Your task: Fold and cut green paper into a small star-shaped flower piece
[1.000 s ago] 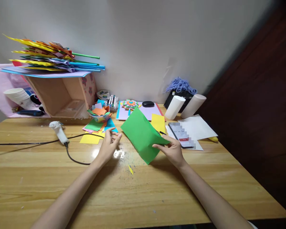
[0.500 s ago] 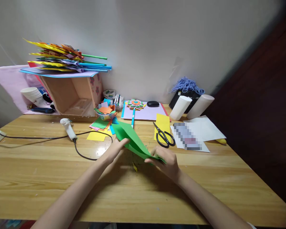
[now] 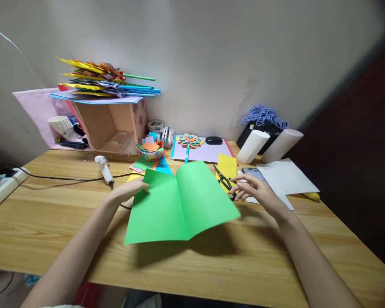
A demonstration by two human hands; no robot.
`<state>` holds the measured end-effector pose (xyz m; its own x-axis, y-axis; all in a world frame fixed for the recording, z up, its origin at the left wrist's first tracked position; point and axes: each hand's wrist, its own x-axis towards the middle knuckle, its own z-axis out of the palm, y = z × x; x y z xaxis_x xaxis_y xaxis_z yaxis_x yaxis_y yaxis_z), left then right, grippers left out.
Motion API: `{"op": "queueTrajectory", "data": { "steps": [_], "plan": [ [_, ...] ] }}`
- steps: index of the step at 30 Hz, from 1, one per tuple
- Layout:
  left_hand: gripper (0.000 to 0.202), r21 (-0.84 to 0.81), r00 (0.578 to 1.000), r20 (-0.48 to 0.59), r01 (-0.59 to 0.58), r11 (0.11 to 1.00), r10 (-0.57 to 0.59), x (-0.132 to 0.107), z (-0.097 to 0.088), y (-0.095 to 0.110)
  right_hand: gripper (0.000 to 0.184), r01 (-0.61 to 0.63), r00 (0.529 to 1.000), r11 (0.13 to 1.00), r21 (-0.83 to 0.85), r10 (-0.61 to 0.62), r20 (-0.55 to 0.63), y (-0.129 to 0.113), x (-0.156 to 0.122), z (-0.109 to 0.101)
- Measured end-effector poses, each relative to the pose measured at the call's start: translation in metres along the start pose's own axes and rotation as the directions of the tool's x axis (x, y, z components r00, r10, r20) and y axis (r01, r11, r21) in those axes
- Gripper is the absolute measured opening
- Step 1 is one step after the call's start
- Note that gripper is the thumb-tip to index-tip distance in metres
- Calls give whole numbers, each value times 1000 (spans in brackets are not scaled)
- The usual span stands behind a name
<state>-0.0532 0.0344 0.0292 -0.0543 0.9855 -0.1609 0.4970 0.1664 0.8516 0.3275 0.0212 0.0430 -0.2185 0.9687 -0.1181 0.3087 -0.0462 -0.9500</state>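
Note:
A green paper sheet (image 3: 182,203) lies unfolded on the wooden table (image 3: 211,265), with a crease down its middle and its right half lifted a little. My left hand (image 3: 129,188) pinches the sheet's upper left corner. My right hand (image 3: 255,190) hovers just right of the sheet with its fingers spread, holding nothing, beside the black scissors (image 3: 224,183).
Behind the sheet lie a yellow paper (image 3: 227,164), a phone (image 3: 253,172), white sheets (image 3: 287,177), two white rolls (image 3: 253,146), a lilac sheet with a paper flower (image 3: 189,140), a bowl of paper scraps (image 3: 150,150), a glue gun (image 3: 104,169) with cord, and a cardboard box (image 3: 111,124).
The folded green sheet has been opened out flat. My right hand let go of it and moved right toward the scissors. The camera view shifted left.

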Motion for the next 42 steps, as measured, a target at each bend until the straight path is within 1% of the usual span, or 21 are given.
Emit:
{"op": "queueTrajectory", "data": {
  "steps": [1, 3, 5, 7, 8, 9, 10, 11, 12, 13, 14, 15, 16, 17, 18, 20, 21, 25, 30, 36, 42],
  "plan": [
    [5, 12, 997, 64, 36, 999, -37, 1, -2, -3, 43, -96, 993, 995, 19, 94, 71, 2, 2, -2],
    [8, 37, 979, 174, 101, 994, -106, 3, -4, -6, 47, -211, 973, 976, 56, 204, 109, 7, 6, 4],
    [12, 46, 971, 206, 112, 993, -119, 4, -4, -5, 48, -233, 971, 967, 101, 225, 84, 14, 12, 18],
    [20, 59, 974, 206, 84, 995, -94, 2, -4, -1, 50, -211, 977, 971, 116, 207, 49, 21, 19, 32],
    [27, 88, 985, 165, 39, 995, -53, 0, -4, 1, 52, -189, 982, 976, 110, 188, 22, 25, 22, 37],
    [36, 145, 996, 88, -24, 989, 11, -1, -3, 3, 54, -162, 986, 982, 96, 164, -12, 27, 25, 41],
    [46, 236, 995, -16, -94, 967, 100, -3, -1, 6, 56, -132, 989, 988, 77, 137, -51, 30, 28, 44],
    [54, 353, 969, -126, -155, 923, 211, -5, 2, 8, 58, -106, 991, 993, 54, 110, -81, 32, 30, 45],
    [61, 477, 921, -210, -196, 857, 328, -7, 7, 10, 57, -86, 992, 996, 31, 89, -94, 34, 32, 45],
    [64, 585, 870, -238, -226, 779, 431, -8, 14, 13, 55, -75, 993, 997, 9, 76, -95, 36, 33, 45],
    [63, 664, 831, -213, -262, 700, 514, -9, 22, 14, 52, -74, 993, 997, -13, 73, -88, 37, 33, 44],
    [55, 711, 812, -115, -335, 618, 572, -9, 32, 16, 49, -78, 994, 996, -34, 76, -75, 37, 33, 43],
    [43, 720, 801, 34, -434, 541, 598, -9, 42, 16, 46, -85, 995, 995, -51, 81, -62, 38, 33, 42],
    [32, 710, 791, 176, -514, 481, 585, -8, 53, 16, 42, -92, 995, 994, -64, 89, -53, 38, 32, 42],
    [27, 720, 790, 255, -540, 436, 558, -7, 62, 16, 40, -100, 994, 992, -71, 97, -50, 39, 32, 42],
    [26, 770, 793, 318, -536, 347, 520, -3, 77, 14, 35, -112, 993, 991, -78, 109, -43, 40, 32, 41],
    [27, 784, 795, 322, -528, 327, 514, 0, 82, 12, 34, -111, 993, 990, -83, 109, -38, 40, 32, 41],
    [33, 801, 790, 326, -523, 293, 519, 8, 89, 5, 30, -103, 994, 988, -114, 105, 7, 43, 31, 39],
    [38, 803, 786, 331, -525, 282, 522, 12, 90, 0, 30, -113, 989, 991, -75, 119, 84, 42, 25, 40],
    [39, 799, 783, 318, -525, 294, 535, 12, 92, 0, 27, -119, 989, 993, -22, 121, 84, 34, 14, 47],
    [40, 804, 782, 325, -524, 280, 532, 12, 92, 0, 23, -141, 990, 990, 26, 140, 34, 25, 5, 56]
  ]
}}
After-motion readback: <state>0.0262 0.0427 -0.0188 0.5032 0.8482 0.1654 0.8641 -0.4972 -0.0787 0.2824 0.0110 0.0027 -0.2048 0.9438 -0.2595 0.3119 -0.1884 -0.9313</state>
